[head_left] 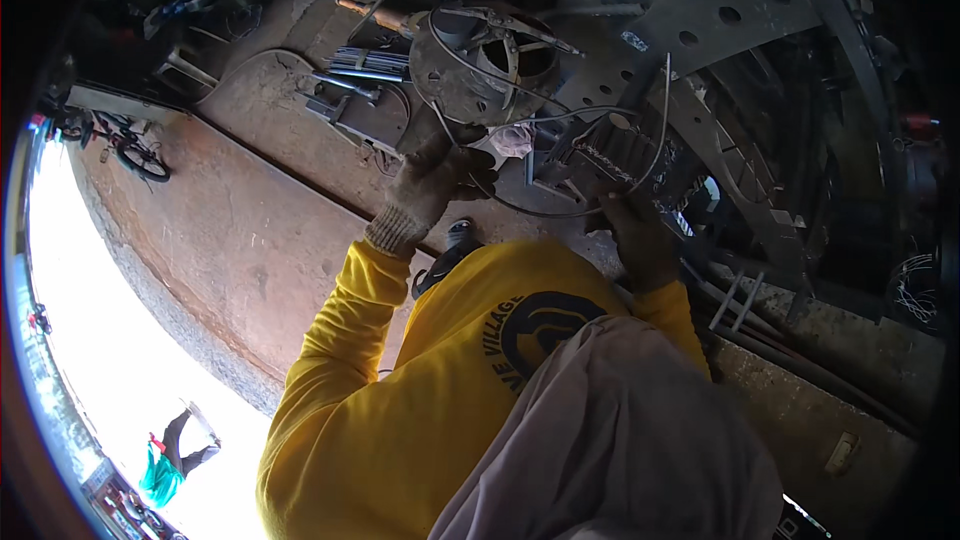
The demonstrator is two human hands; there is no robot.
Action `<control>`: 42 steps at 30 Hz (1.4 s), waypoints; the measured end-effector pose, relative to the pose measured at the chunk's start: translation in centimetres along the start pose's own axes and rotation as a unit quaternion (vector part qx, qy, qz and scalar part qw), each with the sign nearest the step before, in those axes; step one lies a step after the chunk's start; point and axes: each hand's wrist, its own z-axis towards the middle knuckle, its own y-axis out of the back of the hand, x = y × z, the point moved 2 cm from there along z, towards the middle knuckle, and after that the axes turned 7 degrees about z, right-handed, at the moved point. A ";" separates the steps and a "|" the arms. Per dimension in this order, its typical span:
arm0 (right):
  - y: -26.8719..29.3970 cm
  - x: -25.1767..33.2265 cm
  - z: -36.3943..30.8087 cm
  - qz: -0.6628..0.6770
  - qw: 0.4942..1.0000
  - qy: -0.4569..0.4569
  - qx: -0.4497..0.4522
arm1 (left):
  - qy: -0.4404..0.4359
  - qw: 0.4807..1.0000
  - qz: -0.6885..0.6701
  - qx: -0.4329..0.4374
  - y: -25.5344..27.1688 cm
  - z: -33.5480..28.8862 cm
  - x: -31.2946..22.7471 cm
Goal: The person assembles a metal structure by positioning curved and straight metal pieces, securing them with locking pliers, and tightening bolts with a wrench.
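My left hand, in a knitted work glove, is closed round a thin, stiff-looking curved wire. The wire bows toward me between my hands, then bends up on the right to a free end. My right hand, dark and in shadow, pinches the wire near the right of its curve. Just beyond my hands stands a round metal plate with a ring-shaped opening and bars across its top. A dark cable loops over it.
A metal box and a bundle of thin rods sit left of the plate. Large steel plates with holes crowd the right. A small ladder-like frame lies lower right. Far left are a bicycle and a person in green.
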 end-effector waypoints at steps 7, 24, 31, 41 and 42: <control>-4.5 0.0 1.2 -0.033 0.993 0.037 0.105 | -0.003 0.999 -0.015 -0.047 4.2 -0.9 0.1; -12.3 -2.8 2.0 -0.044 0.958 0.010 0.283 | 0.075 0.940 -0.066 -0.327 6.5 -14.3 2.2; -19.9 -1.9 3.9 -0.010 0.953 -0.030 0.301 | 0.024 0.933 -0.019 -0.359 14.1 -16.2 1.1; -44.5 -8.6 10.8 -0.092 0.938 0.061 0.330 | 0.010 0.910 -0.032 -0.414 35.5 -22.0 -3.0; -46.9 -8.4 11.3 -0.075 0.948 0.029 0.309 | 0.009 0.917 -0.025 -0.398 37.7 -22.0 -4.4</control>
